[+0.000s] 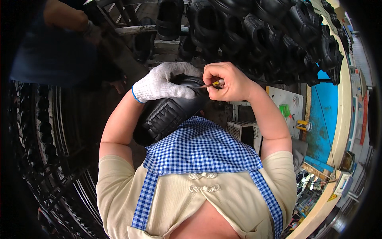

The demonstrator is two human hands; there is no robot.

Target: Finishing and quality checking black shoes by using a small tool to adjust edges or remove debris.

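My left hand [165,81], in a white knitted glove with a blue cuff edge, is closed round a black shoe [171,119]. The shoe is tilted, with its chunky ribbed sole turned partly toward me. My bare right hand [229,81] pinches a small thin-bladed tool [206,85] with a yellow part near the fingers. Its narrow blade points left and lies against or just over the upper edge of the shoe, near the gloved thumb. Whether the tip touches the shoe I cannot tell. My fingers hide most of the tool's grip.
Rows of black shoes [254,32] hang on a rack ahead and to the right. Dark metal racks [51,131] line the left side. Another person's arm [65,18] shows at the upper left. A whitish crate [242,129] stands beyond my right forearm, near a blue panel [322,119].
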